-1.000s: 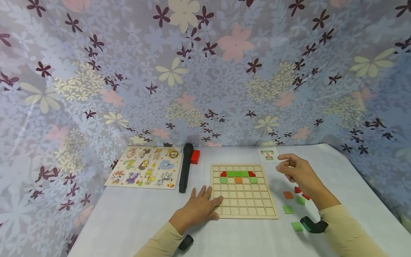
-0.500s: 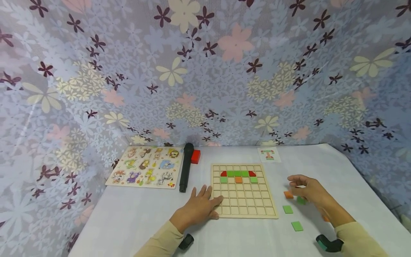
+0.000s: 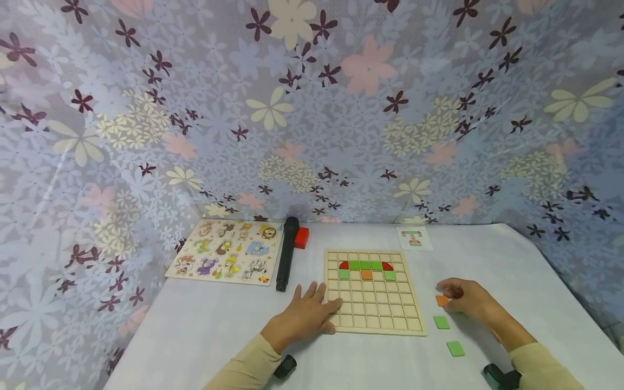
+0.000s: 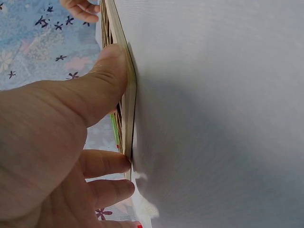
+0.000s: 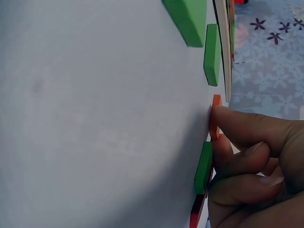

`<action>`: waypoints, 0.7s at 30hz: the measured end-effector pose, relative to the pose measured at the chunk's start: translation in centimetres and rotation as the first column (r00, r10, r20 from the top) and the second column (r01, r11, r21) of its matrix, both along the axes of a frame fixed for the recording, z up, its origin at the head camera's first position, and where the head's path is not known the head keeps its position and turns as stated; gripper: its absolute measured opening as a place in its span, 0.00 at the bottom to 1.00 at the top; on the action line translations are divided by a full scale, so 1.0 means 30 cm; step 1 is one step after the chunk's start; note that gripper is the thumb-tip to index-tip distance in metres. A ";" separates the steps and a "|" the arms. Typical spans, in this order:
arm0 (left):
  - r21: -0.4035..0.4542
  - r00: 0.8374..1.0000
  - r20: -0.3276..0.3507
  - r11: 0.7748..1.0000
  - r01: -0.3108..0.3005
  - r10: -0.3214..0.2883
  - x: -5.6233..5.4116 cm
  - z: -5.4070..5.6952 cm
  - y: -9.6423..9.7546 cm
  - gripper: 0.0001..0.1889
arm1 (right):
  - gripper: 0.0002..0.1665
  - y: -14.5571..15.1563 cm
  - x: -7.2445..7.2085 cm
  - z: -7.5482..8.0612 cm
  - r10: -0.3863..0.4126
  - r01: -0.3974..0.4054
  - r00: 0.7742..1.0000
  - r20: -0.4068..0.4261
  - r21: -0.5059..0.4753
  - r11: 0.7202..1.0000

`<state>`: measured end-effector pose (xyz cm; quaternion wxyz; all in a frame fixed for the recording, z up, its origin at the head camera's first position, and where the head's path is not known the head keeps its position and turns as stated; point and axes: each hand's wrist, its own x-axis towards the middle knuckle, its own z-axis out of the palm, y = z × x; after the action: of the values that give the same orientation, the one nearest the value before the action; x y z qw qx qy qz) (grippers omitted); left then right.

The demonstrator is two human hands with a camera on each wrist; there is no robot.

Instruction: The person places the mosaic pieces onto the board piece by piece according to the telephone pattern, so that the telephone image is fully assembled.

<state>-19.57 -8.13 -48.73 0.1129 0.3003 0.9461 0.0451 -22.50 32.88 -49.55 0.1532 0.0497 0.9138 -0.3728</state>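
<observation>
My left hand (image 3: 303, 318) rests with spread fingers on the left edge of a wooden grid board (image 3: 374, 324). In the left wrist view the thumb (image 4: 111, 66) presses along the board's edge. Red, green and orange pieces fill some cells in the board's upper rows. Right of the board, my right hand (image 3: 472, 304) pinches a small orange square tile (image 3: 441, 300) at the table surface. The right wrist view has the thumb against that orange tile (image 5: 215, 126). A green tile (image 5: 204, 166) and a dark red piece (image 5: 196, 211) lie beside the curled fingers, mostly hidden from the head view.
Two green tiles, a nearer one (image 3: 455, 348) and a farther one (image 3: 441, 323), lie right of the board. A pattern card (image 3: 414, 238) lies behind it. To the left are a black microphone (image 3: 287, 254), a red block (image 3: 301, 238) and an animal puzzle board (image 3: 224, 252).
My right hand has come down and toward me from near the pattern card to the orange tile, which its fingers now pinch. The left hand stays on the board. The head view has shifted slightly.
</observation>
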 end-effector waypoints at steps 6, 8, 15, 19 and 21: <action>-0.006 1.000 -0.005 1.000 0.004 -0.004 -0.005 -0.008 -0.001 0.36 | 0.31 -0.003 0.011 0.000 0.050 -0.050 0.998 -0.033 0.014 0.999; -0.004 1.000 -0.007 1.000 0.006 -0.006 -0.005 -0.008 -0.002 0.36 | 0.32 -0.004 0.013 0.002 0.048 -0.048 0.998 -0.032 0.008 0.999; 0.002 1.000 -0.013 1.000 0.012 -0.012 -0.007 -0.008 -0.003 0.36 | 0.34 0.020 -0.006 0.006 0.008 -0.008 1.000 -0.002 -0.014 1.000; 0.009 1.000 -0.006 1.000 0.011 -0.011 -0.006 -0.008 -0.004 0.36 | 0.30 0.036 -0.018 0.015 -0.062 0.058 0.997 -0.038 -0.097 0.994; 0.013 1.000 -0.003 1.000 0.010 -0.010 -0.005 -0.008 -0.004 0.37 | 0.29 0.034 -0.020 0.030 -0.097 0.090 0.995 -0.039 -0.151 0.984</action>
<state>-19.71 -8.26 -48.98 0.1098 0.3057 0.9444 0.0503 -23.10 33.91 -48.66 0.1176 0.0723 0.8834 -0.4477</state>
